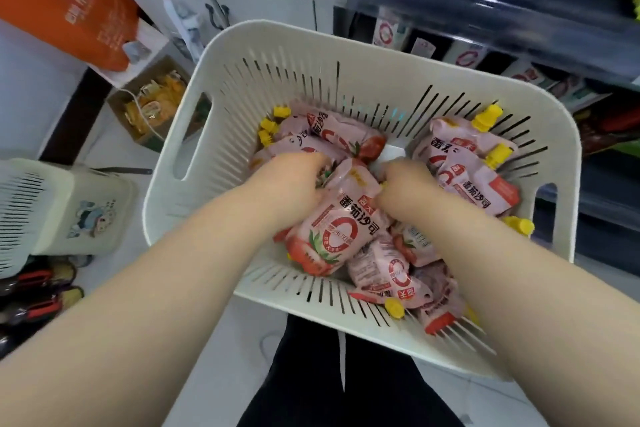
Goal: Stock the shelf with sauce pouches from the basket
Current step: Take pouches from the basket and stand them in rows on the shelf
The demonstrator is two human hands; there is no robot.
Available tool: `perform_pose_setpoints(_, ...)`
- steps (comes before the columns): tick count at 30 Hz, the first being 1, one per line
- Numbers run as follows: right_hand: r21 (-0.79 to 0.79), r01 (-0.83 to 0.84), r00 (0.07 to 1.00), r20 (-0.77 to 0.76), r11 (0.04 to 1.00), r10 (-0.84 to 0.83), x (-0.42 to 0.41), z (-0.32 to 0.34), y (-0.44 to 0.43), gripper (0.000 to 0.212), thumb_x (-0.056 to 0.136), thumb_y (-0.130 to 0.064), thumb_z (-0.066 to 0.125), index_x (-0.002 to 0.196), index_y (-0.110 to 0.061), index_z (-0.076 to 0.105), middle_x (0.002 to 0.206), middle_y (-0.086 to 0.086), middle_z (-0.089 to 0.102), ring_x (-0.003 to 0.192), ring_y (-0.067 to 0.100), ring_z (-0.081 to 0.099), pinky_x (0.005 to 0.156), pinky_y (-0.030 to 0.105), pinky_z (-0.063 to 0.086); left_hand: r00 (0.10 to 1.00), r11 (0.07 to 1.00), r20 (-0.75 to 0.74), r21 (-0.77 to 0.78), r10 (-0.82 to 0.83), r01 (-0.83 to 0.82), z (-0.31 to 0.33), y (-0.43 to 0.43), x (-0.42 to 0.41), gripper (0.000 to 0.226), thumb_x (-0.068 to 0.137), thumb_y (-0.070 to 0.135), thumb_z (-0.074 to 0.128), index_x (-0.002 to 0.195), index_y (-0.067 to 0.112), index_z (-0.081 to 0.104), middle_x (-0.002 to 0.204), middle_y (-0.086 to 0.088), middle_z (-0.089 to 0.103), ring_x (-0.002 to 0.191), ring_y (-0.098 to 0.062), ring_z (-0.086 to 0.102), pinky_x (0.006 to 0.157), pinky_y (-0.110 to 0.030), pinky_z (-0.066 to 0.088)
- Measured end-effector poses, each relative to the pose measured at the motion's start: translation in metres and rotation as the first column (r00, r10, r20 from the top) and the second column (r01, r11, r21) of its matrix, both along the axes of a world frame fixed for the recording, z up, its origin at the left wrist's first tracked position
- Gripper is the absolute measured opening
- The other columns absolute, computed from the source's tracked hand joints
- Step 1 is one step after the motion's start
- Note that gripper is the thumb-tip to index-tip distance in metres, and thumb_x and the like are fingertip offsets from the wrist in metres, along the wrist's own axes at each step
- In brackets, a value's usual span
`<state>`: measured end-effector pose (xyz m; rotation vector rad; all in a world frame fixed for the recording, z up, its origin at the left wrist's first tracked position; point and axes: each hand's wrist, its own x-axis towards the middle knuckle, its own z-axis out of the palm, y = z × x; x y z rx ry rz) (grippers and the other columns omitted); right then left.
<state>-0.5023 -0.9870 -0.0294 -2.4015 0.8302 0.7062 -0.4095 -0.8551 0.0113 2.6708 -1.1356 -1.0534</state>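
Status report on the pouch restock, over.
Left hand and right hand both down in the basket, gripping sauce pouches. None lifted out yet. Shelf just beyond the far rim, nothing between.

Fingers of my left hand (294,184) and right hand (405,191) buried among pouches (332,236), grip unclear. Packs (464,57) on shelf (485,10) blurred, labels unreadable. Orange bag (69,0) cut by edge.

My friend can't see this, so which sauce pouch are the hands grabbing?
Find the big white slotted basket. The left hand and right hand meet in its middle, holding one pouch between them. Unlike its neighbours, it lies on top, its red ring fully showing.
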Motion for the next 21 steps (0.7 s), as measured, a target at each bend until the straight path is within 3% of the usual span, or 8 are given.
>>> perform_pose_setpoints(3, 0.156, 0.017, 0.977, 0.208, 0.988, -0.049, 0.002, 0.023, 0.002, 0.015, 0.077, -0.018, 0.07, 0.09, -0.026, 0.066, 0.095, -0.003, 0.06, 0.089, 0.015, 0.054, 0.066, 0.02, 0.035, 0.988, 0.997, -0.151, -0.07, -0.026, 0.015, -0.004, -0.011, 0.011, 0.052, 0.084, 0.028, 0.066, 0.133, 0.02, 0.049, 0.132, -0.001, 0.057, 0.121, -0.018, 0.052, 0.101, -0.029, 0.042)
perform_pose_setpoints(6, 0.264, 0.115, 0.881, 0.419, 0.958, -0.221, 0.002, 0.032, 0.009, 0.023, 0.069, -0.018, 0.079, 0.08, -0.029, 0.063, 0.078, -0.012, 0.057, 0.073, 0.005, 0.052, 0.059, 0.015, 0.04, 0.92, 0.96, -0.375, -0.2, 0.111, -0.197, -0.006, -0.011, 0.013, 0.022, 0.081, 0.024, 0.071, 0.103, 0.021, 0.068, 0.096, 0.008, 0.071, 0.089, 0.004, 0.063, 0.086, -0.017, 0.05)
perform_pose_setpoints(8, 0.363, 0.225, 0.833, 0.41, 0.904, -0.372, 0.005, 0.029, 0.008, 0.03, 0.067, -0.018, 0.081, 0.09, -0.025, 0.064, 0.081, -0.014, 0.06, 0.074, 0.001, 0.055, 0.067, 0.016, 0.046, 0.9, 0.914, -0.383, -0.254, 0.207, -0.318, -0.007, -0.007, 0.015, 0.01, 0.084, 0.023, 0.068, 0.093, 0.02, 0.071, 0.085, 0.009, 0.071, 0.078, 0.007, 0.062, 0.076, -0.013, 0.051)
perform_pose_setpoints(10, 0.355, 0.209, 0.892, 0.313, 0.911, -0.326, 0.008, 0.025, 0.004, 0.033, 0.072, -0.023, 0.078, 0.102, -0.019, 0.067, 0.094, -0.004, 0.067, 0.087, 0.011, 0.061, 0.079, 0.027, 0.05, 0.878, 0.862, -0.39, -0.301, 0.279, -0.408, -0.007, -0.006, 0.018, 0.008, 0.086, 0.022, 0.066, 0.091, 0.019, 0.071, 0.086, 0.003, 0.072, 0.08, -0.004, 0.065, 0.077, -0.02, 0.052)
perform_pose_setpoints(13, 0.404, 0.206, 0.9, 0.281, 0.892, -0.334, 0.011, 0.026, -0.002, 0.014, 0.079, -0.021, 0.073, 0.091, -0.015, 0.07, 0.085, 0.002, 0.067, 0.082, 0.015, 0.061, 0.072, 0.026, 0.049, 0.812, 0.771, -0.476, -0.355, 0.338, -0.529, -0.002, -0.008, 0.019, 0.006, 0.084, 0.018, 0.068, 0.089, 0.018, 0.071, 0.081, 0.001, 0.072, 0.069, -0.004, 0.066, 0.062, -0.016, 0.055)
perform_pose_setpoints(14, 0.472, 0.242, 0.858, 0.304, 0.848, -0.414, 0.011, 0.028, -0.003, 0.005, 0.079, -0.018, 0.072, 0.082, -0.017, 0.068, 0.079, 0.0, 0.067, 0.076, 0.015, 0.062, 0.069, 0.025, 0.05, 0.763, 0.725, -0.536, -0.354, 0.36, -0.591, 0.0, -0.009, 0.02, 0.004, 0.083, 0.018, 0.069, 0.087, 0.018, 0.07, 0.075, 0.003, 0.072, 0.063, -0.001, 0.067, 0.056, -0.014, 0.054)
perform_pose_setpoints(17, 0.657, 0.356, 0.656, 0.331, 0.665, -0.678, 0.011, 0.028, -0.004, 0.014, 0.079, -0.01, 0.072, 0.072, -0.02, 0.065, 0.072, -0.001, 0.07, 0.069, 0.015, 0.068, 0.065, 0.031, 0.056, 0.638, 0.66, -0.674, -0.29, 0.374, -0.693, 0.001, -0.012, 0.025, 0.006, 0.081, 0.019, 0.071, 0.081, 0.02, 0.066, 0.065, 0.008, 0.072, 0.06, -0.003, 0.069, 0.053, -0.017, 0.054)
perform_pose_setpoints(21, 0.952, 0.252, 0.394, 0.064, 0.175, -0.917, 0.014, 0.026, 0.006, 0.012, 0.073, -0.009, 0.069, 0.083, -0.011, 0.064, 0.072, 0.0, 0.073, 0.069, 0.016, 0.07, 0.066, 0.032, 0.056, 0.505, 0.481, -0.781, -0.305, 0.368, -0.822, -0.003, -0.013, 0.028, 0.006, 0.079, 0.009, 0.07, 0.076, 0.014, 0.068, 0.07, -0.001, 0.074, 0.066, -0.017, 0.071, 0.065, -0.033, 0.058)
